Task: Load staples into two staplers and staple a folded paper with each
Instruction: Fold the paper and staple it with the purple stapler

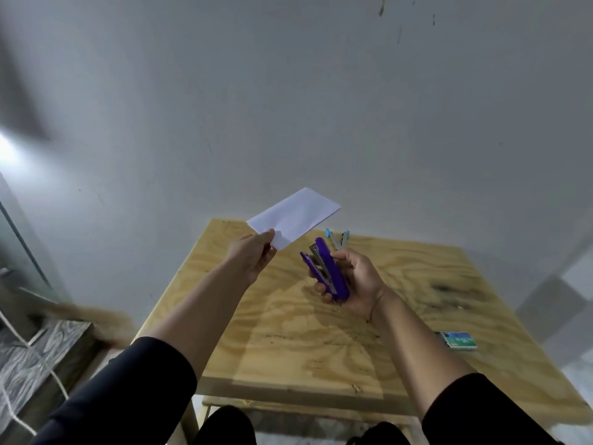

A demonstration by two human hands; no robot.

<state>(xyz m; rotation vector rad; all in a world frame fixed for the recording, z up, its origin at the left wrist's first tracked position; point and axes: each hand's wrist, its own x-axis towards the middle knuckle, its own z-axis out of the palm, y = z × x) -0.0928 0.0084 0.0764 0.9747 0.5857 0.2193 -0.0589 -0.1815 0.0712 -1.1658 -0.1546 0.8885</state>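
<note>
My left hand [253, 260] pinches the near corner of a folded white paper [296, 216] and holds it up above the far left part of the table. My right hand [356, 281] grips a purple stapler [325, 273] just right of the paper, its jaws apart and pointing up toward the sheet. A gap remains between the stapler's mouth and the paper's edge. A light blue stapler [337, 239] lies on the wooden table [288, 348] behind my right hand, partly hidden by my fingers.
A small green and blue staple box [459, 340] lies near the table's right edge. A grey wall rises close behind the table. On the floor at the left are a patterned mat [38, 354] and a white cord.
</note>
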